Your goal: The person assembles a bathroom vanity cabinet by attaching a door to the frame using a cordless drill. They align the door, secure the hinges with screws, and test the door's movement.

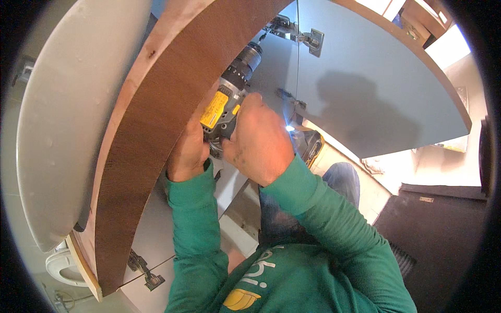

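A cordless drill (224, 104) with a yellow label and a black chuck slants up and to the right. My right hand (261, 138) is wrapped around its handle. Along the drill's left side lies my left hand (189, 151), closed against the body, most of its fingers hidden behind the tool. The bit at the drill's front reaches a metal cabinet hinge (282, 26), which joins a grey-blue door panel (376, 78); whether the bit sits in a screw I cannot tell. A small bright light (290, 128) shines near the drill's base.
A curved brown wooden edge (151, 104) arcs close along my left arm, with a white basin (73, 120) beyond it. Another hinge (146, 271) sits at lower left, near a toilet (65, 268). A dark board (433, 235) lies at right.
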`<state>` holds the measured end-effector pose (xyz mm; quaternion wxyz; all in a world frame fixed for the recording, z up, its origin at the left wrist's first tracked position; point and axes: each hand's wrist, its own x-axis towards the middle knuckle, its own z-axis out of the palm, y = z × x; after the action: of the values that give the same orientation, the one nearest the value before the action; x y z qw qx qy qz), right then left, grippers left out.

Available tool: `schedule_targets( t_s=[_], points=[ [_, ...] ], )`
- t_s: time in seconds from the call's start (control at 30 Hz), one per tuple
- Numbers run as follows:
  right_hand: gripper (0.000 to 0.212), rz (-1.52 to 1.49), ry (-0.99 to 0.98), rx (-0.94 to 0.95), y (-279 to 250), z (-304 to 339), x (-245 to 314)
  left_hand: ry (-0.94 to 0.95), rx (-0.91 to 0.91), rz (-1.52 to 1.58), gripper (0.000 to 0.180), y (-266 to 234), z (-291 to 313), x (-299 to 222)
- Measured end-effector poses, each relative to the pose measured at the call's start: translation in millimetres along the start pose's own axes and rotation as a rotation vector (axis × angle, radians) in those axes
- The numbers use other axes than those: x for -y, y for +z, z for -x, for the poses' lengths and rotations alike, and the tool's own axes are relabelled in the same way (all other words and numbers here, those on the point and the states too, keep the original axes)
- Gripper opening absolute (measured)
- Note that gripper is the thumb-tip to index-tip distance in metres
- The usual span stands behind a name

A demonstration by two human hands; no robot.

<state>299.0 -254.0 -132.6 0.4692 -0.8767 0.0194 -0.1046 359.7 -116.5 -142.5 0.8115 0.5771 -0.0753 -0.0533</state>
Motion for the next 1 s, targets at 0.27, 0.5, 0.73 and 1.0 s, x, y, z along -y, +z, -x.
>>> schedule_targets(
  t_s=[0.27,0.5,0.73,1.0],
  points=[
    [0.048,0.006,0.016,-0.005,3.2,2.1,-1.7,0.073,-0.061,-0.097,0.043,15.0,2.4,-6.0],
    [0.052,0.006,0.005,-0.038,4.0,4.9,-4.6,0.027,-0.005,-0.013,0.045,11.0,0.7,-7.9],
    [0.062,-0.039,0.070,-0.105,-5.3,12.6,-2.5,-0.021,-0.029,0.003,0.042,20.3,5.1,-4.2],
    [0.061,0.050,-0.066,-0.116,-9.5,21.1,-18.2,-0.220,0.081,-0.059,0.048,19.5,40.0,-20.9]
  ],
)
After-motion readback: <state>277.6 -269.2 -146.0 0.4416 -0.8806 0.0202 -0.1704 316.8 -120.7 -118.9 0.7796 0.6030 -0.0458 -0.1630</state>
